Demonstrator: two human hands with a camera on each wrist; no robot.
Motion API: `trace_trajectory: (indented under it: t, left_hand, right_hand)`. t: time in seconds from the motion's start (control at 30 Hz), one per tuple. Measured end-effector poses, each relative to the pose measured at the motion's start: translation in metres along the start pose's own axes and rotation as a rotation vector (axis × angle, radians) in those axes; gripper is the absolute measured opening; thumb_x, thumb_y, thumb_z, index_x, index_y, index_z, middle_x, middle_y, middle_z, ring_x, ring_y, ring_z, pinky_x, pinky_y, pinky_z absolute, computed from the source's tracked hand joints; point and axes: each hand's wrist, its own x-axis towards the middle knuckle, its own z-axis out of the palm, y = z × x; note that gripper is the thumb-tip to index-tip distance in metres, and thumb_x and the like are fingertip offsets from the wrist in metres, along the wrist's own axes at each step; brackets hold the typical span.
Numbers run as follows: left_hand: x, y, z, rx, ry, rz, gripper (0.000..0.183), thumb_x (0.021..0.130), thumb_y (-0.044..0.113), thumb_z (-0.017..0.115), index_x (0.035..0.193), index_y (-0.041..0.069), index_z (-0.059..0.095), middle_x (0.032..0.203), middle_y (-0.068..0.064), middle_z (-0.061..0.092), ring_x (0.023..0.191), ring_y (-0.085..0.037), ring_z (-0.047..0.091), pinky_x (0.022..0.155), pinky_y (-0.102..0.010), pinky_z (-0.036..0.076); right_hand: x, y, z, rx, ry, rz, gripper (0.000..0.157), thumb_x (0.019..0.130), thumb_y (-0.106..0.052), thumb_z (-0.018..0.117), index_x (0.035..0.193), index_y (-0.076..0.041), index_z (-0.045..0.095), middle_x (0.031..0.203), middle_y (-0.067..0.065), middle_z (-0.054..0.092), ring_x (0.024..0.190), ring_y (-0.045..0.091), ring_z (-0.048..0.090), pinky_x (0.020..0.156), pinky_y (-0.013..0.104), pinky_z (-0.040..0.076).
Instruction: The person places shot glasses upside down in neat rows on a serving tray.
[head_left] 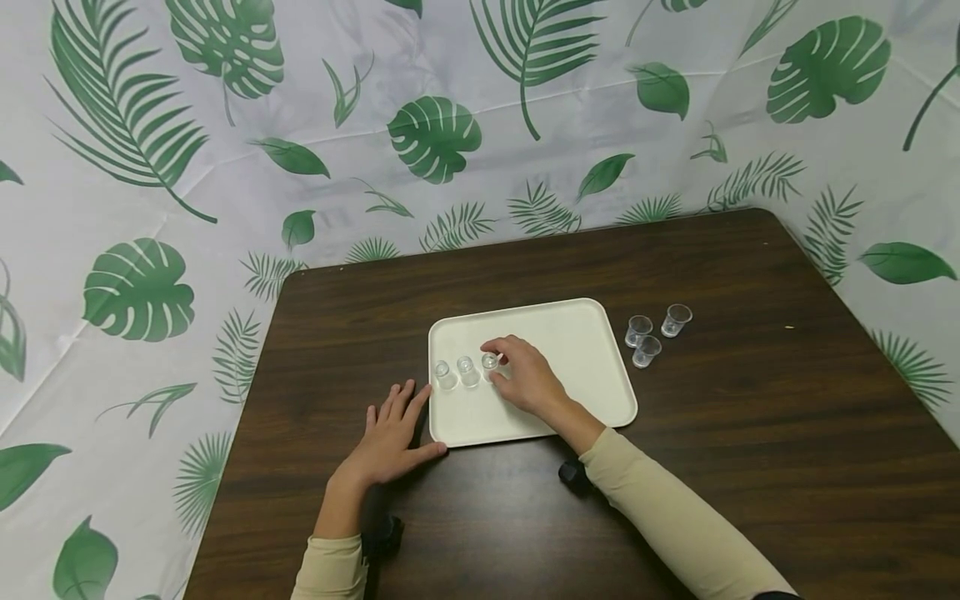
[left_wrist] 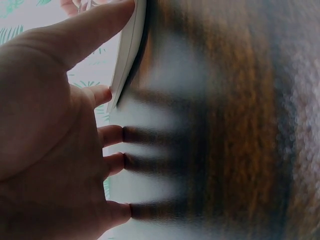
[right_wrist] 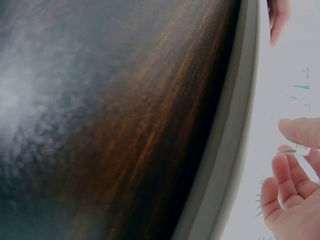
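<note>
A white tray (head_left: 555, 400) lies on the table. Toward its left side, small clear cups stand in a row with their narrow ends up: a left cup (head_left: 446, 377), a middle cup (head_left: 468, 372) and a third cup (head_left: 490, 362). My right hand (head_left: 527, 379) pinches that third cup between thumb and fingers, low over the tray; the right wrist view shows the clear cup (right_wrist: 301, 149) between them. With fingers spread, my left hand (head_left: 388, 437) rests on the table at the tray's left edge, its thumb and index finger right at the rim.
Right of the tray stand more clear cups, wide rims up: a back cup (head_left: 677, 320), a left cup (head_left: 638, 330) and a front cup (head_left: 647, 352). The dark wooden table (head_left: 750, 417) ends at a leaf-patterned cloth (head_left: 450, 50) behind.
</note>
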Motion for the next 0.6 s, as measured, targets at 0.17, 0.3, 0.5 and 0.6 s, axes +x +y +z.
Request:
trace_trajectory:
  t: [0.17, 0.3, 0.5, 0.6]
  left_hand:
    - [0.0002, 0.0, 0.0, 0.003, 0.0, 0.002, 0.091, 0.088, 0.058, 0.063, 0.158, 0.017, 0.022, 0.161, -0.021, 0.014, 0.147, -0.043, 0.006, 0.105, -0.074, 0.008]
    - [-0.0001, 0.0005, 0.0, -0.001, -0.004, 0.003, 0.091, 0.089, 0.058, 0.063, 0.158, 0.016, 0.022, 0.161, -0.021, 0.013, 0.147, -0.042, 0.006, 0.106, -0.073, 0.007]
    - [-0.0003, -0.0001, 0.0001, -0.002, -0.013, -0.003, 0.092, 0.089, 0.058, 0.063, 0.158, 0.017, 0.02, 0.162, -0.02, 0.01, 0.148, -0.041, 0.004, 0.106, -0.072, 0.006]
    - [-0.0002, -0.0001, 0.0001, -0.006, -0.012, -0.005, 0.092, 0.088, 0.057, 0.064, 0.158, 0.017, 0.02, 0.162, -0.02, 0.011, 0.148, -0.041, 0.004, 0.106, -0.072, 0.005]
  right_hand:
    - [-0.0017, 0.0018, 0.0001, 0.013, -0.015, 0.015, 0.041, 0.082, -0.002, 0.074, 0.121, -0.01, 0.065, 0.108, 0.005, 0.064, 0.094, 0.022, 0.061, 0.082, 0.037, 0.048]
    - [-0.0035, 0.0027, -0.0003, 0.014, -0.011, 0.014, 0.044, 0.081, -0.003, 0.075, 0.123, -0.01, 0.064, 0.108, 0.005, 0.063, 0.094, 0.022, 0.062, 0.082, 0.037, 0.048]
    - [-0.006, 0.0032, -0.0021, 0.021, -0.008, 0.024, 0.048, 0.08, -0.006, 0.077, 0.125, -0.009, 0.062, 0.11, 0.006, 0.062, 0.095, 0.022, 0.062, 0.083, 0.037, 0.048]
    - [-0.0071, 0.0032, -0.0034, 0.028, -0.003, 0.033, 0.049, 0.08, -0.006, 0.078, 0.126, -0.01, 0.061, 0.11, 0.006, 0.062, 0.096, 0.023, 0.062, 0.083, 0.038, 0.048]
